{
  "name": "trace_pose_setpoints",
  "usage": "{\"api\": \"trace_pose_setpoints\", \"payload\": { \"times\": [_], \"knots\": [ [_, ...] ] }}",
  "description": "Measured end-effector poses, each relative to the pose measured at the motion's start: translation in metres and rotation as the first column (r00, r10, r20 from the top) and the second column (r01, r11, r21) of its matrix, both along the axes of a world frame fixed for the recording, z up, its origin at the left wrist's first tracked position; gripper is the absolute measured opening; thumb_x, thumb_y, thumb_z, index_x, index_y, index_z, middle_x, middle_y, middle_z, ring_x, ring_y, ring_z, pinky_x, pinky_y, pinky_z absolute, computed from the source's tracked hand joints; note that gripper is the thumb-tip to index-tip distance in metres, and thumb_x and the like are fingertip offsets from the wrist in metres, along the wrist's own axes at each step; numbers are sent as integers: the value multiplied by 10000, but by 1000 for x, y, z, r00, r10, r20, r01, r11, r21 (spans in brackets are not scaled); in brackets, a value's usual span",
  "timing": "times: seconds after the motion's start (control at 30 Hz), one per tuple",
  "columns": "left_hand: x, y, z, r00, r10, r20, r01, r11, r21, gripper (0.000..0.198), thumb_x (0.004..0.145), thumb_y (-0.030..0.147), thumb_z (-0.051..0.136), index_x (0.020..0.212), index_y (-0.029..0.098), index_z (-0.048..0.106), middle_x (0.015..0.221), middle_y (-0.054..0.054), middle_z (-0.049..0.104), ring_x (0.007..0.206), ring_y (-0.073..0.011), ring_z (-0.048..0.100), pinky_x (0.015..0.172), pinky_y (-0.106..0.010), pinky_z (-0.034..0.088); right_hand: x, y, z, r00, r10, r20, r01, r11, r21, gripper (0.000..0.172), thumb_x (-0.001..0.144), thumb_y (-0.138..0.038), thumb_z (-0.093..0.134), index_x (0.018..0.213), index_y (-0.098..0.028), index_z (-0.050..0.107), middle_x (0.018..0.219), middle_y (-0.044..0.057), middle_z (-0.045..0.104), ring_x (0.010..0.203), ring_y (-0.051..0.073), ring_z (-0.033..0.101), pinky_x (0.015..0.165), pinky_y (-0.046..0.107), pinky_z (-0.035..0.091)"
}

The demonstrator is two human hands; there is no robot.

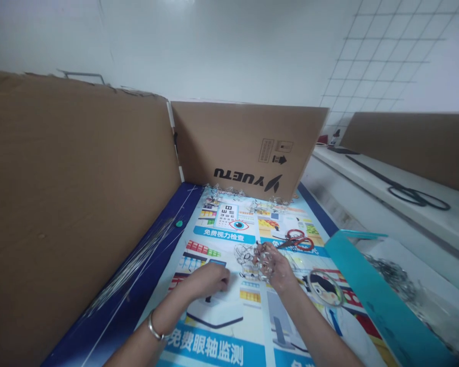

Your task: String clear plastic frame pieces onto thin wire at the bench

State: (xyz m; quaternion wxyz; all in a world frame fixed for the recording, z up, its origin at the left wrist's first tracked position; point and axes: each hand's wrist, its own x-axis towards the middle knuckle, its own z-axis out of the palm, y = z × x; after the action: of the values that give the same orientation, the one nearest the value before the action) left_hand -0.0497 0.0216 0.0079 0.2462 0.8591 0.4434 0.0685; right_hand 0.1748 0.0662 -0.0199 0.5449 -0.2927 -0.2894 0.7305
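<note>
My left hand rests on the printed poster with its fingers curled in a pinch; what it grips is too small to see. A silver bangle sits on that wrist. My right hand is closed on a cluster of clear beads on wire, held just above the poster. Both hands are close together near the middle of the table.
Red-handled scissors lie beyond my right hand. A tape ring lies to the right. A bundle of thin wires lies along the left cardboard wall. A teal box holds chain. Another cardboard panel stands at the back.
</note>
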Motion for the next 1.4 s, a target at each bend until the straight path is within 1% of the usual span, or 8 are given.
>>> {"api": "trace_pose_setpoints", "payload": {
  "times": [0.17,0.27,0.5,0.6,0.73,1.07,1.23,1.4],
  "knots": [
    [-2,1,2,996,42,78,-43,999,15,136,711,121,508,758,181,621,788,-26,659,729,-174,575,607,-222,367,0,0,-3,1000,-23,-15,23,999,-22,178,609,-230,674,750,-242,566,767,-11,626,645,161,592,544,295,486],
    [-2,3,3,944,147,295,-126,988,-89,102,703,117,501,711,175,585,726,-2,627,692,-150,550,602,-213,368,0,-1,-3,999,-21,-26,20,999,-44,175,603,-240,680,738,-239,570,763,-12,635,616,162,591,481,275,462],
    [4,9,-6,588,469,659,-157,866,-475,130,780,283,513,721,170,488,593,20,582,489,-90,473,477,-194,331,0,-3,-3,997,-28,-76,24,998,-50,140,636,-298,683,729,-242,595,787,-5,644,753,182,613,685,350,512],
    [8,10,-11,421,565,709,-124,810,-573,203,766,341,559,706,167,472,584,16,589,439,-69,444,457,-188,316,0,1,-8,982,-4,-190,-16,994,-107,68,680,-260,656,700,-230,599,764,-8,646,737,162,615,700,322,518],
    [14,9,-14,317,642,698,-131,759,-638,220,738,342,604,683,164,486,523,30,566,420,-58,424,440,-175,296,0,6,-14,958,16,-286,-67,983,-169,31,732,-198,611,703,-207,605,717,-13,658,706,129,620,692,278,519],
    [19,7,-18,260,664,701,-63,736,-674,234,686,327,676,714,156,519,662,-5,627,481,-64,480,442,-169,327,-1,3,-11,945,8,-326,-55,989,-135,111,737,-165,586,627,-185,589,624,-22,639,609,108,600,688,270,516],
    [23,7,-24,291,659,694,-23,730,-683,250,683,347,683,724,146,539,667,-7,620,475,-62,482,431,-169,312,-3,3,-10,940,-12,-340,-36,990,-135,114,751,-153,567,647,-191,591,623,-19,639,597,119,597,664,286,517],
    [33,-4,-22,331,692,641,28,672,-740,268,672,324,697,831,139,587,623,8,593,449,-51,464,433,-170,297,-7,2,-8,937,-19,-349,-43,985,-169,79,748,-159,573,675,-182,589,698,-4,660,662,125,616,665,269,513]
  ]
}}
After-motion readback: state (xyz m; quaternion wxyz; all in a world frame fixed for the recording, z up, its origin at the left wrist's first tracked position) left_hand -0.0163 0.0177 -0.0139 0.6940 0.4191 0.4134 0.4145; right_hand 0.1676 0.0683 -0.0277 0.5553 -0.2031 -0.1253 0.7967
